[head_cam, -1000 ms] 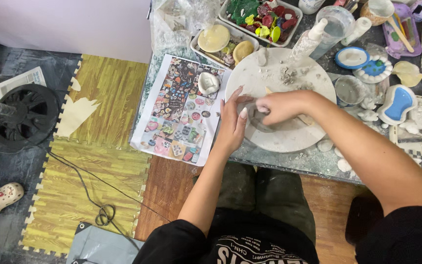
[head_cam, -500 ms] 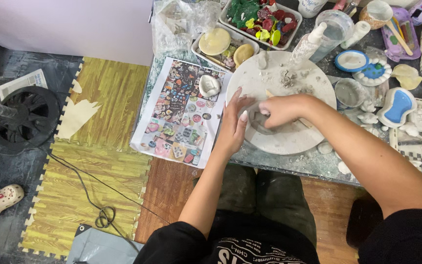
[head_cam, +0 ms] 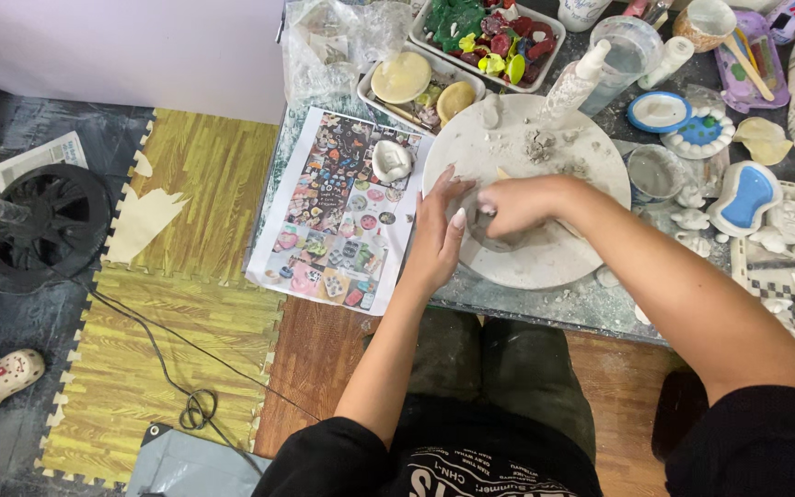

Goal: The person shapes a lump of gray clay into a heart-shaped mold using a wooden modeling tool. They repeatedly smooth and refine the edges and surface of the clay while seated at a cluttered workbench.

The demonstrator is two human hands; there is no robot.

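Clay lump sits on the round white board, near its front-left edge, w/ both our hands on it. Right hand wraps over the top & far side, fingers curled round it; left hand presses flat vs. its left side, fingers straight, not clenched. Lump lies between the two palms, right hand nearer. Long axis: can't tell, it's mostly covered. Picture sheet lies left on the worktop.

Grey clay lump mostly hidden under both hands' fingers.
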